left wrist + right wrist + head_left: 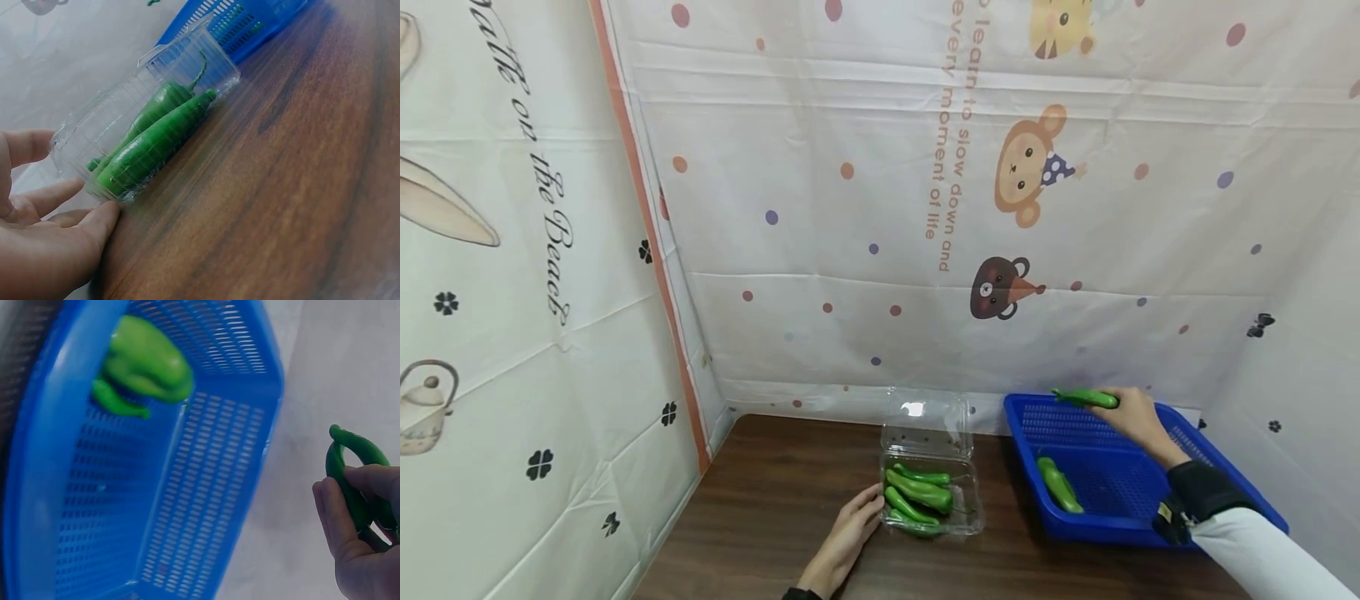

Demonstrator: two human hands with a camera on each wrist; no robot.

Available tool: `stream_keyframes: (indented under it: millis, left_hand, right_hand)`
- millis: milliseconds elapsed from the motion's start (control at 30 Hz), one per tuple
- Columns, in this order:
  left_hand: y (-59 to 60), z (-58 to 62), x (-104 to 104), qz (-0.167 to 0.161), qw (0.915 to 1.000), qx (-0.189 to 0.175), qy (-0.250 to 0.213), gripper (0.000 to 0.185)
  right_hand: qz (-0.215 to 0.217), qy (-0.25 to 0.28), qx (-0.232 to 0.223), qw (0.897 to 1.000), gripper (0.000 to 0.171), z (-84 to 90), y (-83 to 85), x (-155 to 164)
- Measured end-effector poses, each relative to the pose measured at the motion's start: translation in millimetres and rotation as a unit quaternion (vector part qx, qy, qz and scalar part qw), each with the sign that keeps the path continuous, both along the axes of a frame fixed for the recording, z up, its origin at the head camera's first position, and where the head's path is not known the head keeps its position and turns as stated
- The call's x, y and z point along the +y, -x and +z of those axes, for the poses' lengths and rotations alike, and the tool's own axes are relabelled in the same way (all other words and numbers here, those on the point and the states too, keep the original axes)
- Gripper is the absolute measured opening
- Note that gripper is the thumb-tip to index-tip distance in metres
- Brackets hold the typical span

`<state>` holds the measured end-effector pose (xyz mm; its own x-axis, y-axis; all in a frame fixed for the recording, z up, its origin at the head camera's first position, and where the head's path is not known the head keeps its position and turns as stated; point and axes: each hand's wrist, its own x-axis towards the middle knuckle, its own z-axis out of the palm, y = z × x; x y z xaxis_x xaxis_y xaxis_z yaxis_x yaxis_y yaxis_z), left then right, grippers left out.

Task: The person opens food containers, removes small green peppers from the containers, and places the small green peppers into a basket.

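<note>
My right hand (1138, 415) is raised over the far side of the blue basket and pinches green chili peppers (1088, 398); in the right wrist view two slim ones (350, 494) show between thumb and fingers. At the left side of a clear plastic clamshell box (967, 508), my left hand (850, 533) touches the wall with extended fingertips. Several green peppers (925, 493) lie inside the box, whose hinged lid (927, 425) stands up at the back. In the left wrist view the fingers (50, 195) meet the end of the box.
The blue perforated basket (1051, 527) stands right of the box, with a green pepper (1060, 485) at its left side. A smaller pepper (119, 403) lies beside it in the right wrist view. Printed cloth (820, 333) hangs behind the brown wooden table (760, 500).
</note>
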<state>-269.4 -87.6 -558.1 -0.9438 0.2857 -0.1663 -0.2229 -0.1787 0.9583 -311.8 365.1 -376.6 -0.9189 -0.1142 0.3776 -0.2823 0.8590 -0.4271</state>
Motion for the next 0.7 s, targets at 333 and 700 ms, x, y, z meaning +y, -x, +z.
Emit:
stream_keyframes:
  millis: [333,700]
  left_hand:
    - [3.0,1.6,-0.2,0.001,1.0000,-0.005,0.002,0.069]
    - [1.6,1.5,1.3,0.007,0.9999,-0.014,0.002,0.071]
  right_hand:
    - [-0.013,-0.015,-0.050,0.999,0.025,-32.9,-3.2,12.4]
    - [-0.018,-0.006,-0.095,0.995,0.025,-50.2,-6.8,16.4]
